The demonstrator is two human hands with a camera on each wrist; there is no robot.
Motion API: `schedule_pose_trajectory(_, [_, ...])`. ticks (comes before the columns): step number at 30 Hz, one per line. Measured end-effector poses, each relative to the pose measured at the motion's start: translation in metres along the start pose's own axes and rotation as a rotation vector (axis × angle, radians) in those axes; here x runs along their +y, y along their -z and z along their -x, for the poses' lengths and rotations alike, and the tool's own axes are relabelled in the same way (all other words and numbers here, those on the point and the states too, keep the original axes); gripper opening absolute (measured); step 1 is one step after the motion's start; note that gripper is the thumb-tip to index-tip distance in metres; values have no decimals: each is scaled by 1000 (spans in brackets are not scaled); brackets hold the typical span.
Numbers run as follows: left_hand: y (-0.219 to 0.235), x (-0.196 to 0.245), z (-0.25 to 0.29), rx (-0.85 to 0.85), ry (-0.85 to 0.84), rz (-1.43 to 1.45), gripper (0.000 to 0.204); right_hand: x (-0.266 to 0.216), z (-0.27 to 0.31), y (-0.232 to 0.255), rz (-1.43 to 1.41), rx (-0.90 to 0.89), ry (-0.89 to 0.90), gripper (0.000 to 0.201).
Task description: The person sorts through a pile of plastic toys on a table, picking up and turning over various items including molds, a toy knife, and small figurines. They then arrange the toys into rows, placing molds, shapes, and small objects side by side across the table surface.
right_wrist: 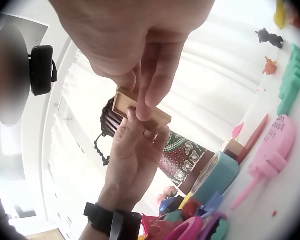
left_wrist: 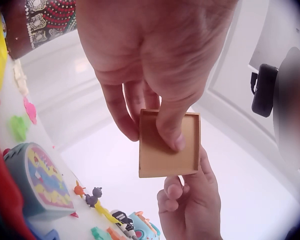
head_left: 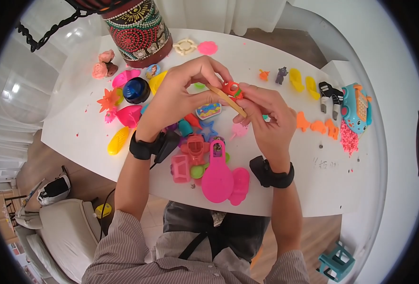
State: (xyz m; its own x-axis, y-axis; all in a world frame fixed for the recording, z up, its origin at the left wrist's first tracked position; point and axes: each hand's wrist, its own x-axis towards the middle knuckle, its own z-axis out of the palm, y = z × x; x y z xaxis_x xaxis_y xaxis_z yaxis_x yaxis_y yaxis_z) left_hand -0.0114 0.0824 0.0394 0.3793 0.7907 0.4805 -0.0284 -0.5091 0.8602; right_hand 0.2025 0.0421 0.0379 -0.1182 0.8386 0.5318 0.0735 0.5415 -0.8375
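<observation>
A small square wooden tray (head_left: pixel 227 101) with a raised rim is held up above the table; its inside shows in the left wrist view (left_wrist: pixel 160 159). The left hand (head_left: pixel 183 87) grips it, thumb pressed on the inner face and fingers behind. A red and green shape (head_left: pixel 233 89) lies against the tray's far side; whether it is attached cannot be told. The right hand (head_left: pixel 271 120) pinches the tray's other end, fingertips beside the red shape. In the right wrist view both the right hand (right_wrist: pixel 135 35) and left hand (right_wrist: pixel 132 160) meet at the tray (right_wrist: pixel 157 116).
Under the hands lies a pile of colourful toys with a pink paddle (head_left: pixel 217 180). A patterned drum (head_left: pixel 138 33) stands at the back left. A yellow corn toy (head_left: pixel 119 140) is at the left. Small figures, orange pieces (head_left: pixel 317 126) and a teal toy (head_left: pixel 356 109) are at the right.
</observation>
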Motion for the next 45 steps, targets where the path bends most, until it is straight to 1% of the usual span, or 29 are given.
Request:
schedule_pose_trajectory(4, [2, -2, 0, -7, -36, -40, 22, 1, 0, 4, -4, -30, -3, 22])
schedule_pose_trajectory(6, [3, -1, 1, -2, -33, -53, 22, 7, -1, 6, 25, -80, 76, 22])
schedule_pose_trajectory(8, [4, 1, 0, -53, -17, -114, 28, 7, -1, 6, 35, -74, 76, 22])
schedule_pose_trajectory(10, [4, 2, 0, -47, -31, -129, 28, 4, -1, 6, 46, -66, 79, 21])
schedule_pose_trajectory(12, [4, 4, 0, -40, -48, -145, 28, 0, 0, 6, 157, -90, 85, 22])
schedule_pose_trajectory(13, [4, 5, 0, -47, -57, -182, 27, 1, 0, 5, 157, -90, 85, 22])
schedule_pose_trajectory(15, [5, 7, 0, -55, -63, -218, 26, 5, -1, 4, 162, -64, 144, 24])
schedule_pose_trajectory(17, [4, 7, 0, -59, -83, -289, 24, 5, -1, 4, 178, -68, 126, 23])
schedule_pose_trajectory(19, [2, 6, -1, -42, -77, -266, 23, 4, -1, 2, 192, -74, 111, 23])
schedule_pose_trajectory(21, [-1, 6, -2, -26, -74, -245, 23, 3, -1, 0, 88, -28, -10, 18])
schedule_pose_trajectory(22, [-1, 7, -2, -19, -64, -223, 22, 3, -1, -1, 87, -29, -11, 18])
schedule_pose_trajectory(24, [-2, 7, -2, -11, -52, -200, 21, 4, -2, -3, -69, 28, -155, 13])
schedule_pose_trajectory(25, [-1, 6, -2, -7, -30, -180, 20, 4, -2, -4, -70, 27, -156, 13])
schedule_pose_trajectory(27, [1, 5, -2, -1, -5, -161, 19, 4, -3, -4, -53, 127, -269, 13])
schedule_pose_trajectory(28, [2, 4, -2, -2, -11, -171, 19, 5, -4, -4, -55, 125, -270, 13])
schedule_pose_trajectory(30, [5, 1, -2, -1, -12, -182, 18, 9, -6, -2, 18, 183, -302, 12])
schedule_pose_trajectory(31, [6, -2, -2, 55, 31, -185, 17, 11, -7, 0, 16, 180, -303, 12])
schedule_pose_trajectory(32, [6, -4, -2, 110, 75, -187, 16, 14, -6, 4, 56, 75, -324, 11])
schedule_pose_trajectory(33, [7, -5, -3, 112, 77, -187, 16, 15, -5, 5, 97, -29, -346, 11])
schedule_pose_trajectory(34, [8, -7, -4, 184, 88, -264, 14, 15, -5, 5, 95, -32, -347, 11])
schedule_pose_trajectory(35, [9, -8, -4, 256, 98, -342, 13, 14, -4, 4, 119, -126, -368, 10])
schedule_pose_trajectory(36, [10, -10, -5, 257, 100, -343, 13, 13, -4, 3, 143, -220, -387, 10])
schedule_pose_trajectory(37, [11, -12, -5, 280, 93, -399, 14, 12, -3, 3, 143, -222, -387, 10])
schedule_pose_trajectory(39, [13, -18, -4, 309, 88, -459, 15, 10, -2, 1, 282, -371, -334, 12])
schedule_pose_trajectory(41, [14, -23, -4, 327, 50, -552, 17, 12, 1, -2, 326, -411, -307, 12])
schedule_pose_trajectory(42, [13, -24, -4, 328, 51, -552, 17, 13, 2, -2, 373, -445, -283, 12])
schedule_pose_trajectory(45, [11, -23, -5, 379, 51, -551, 19, 15, 4, -4, 428, -491, -283, 14])
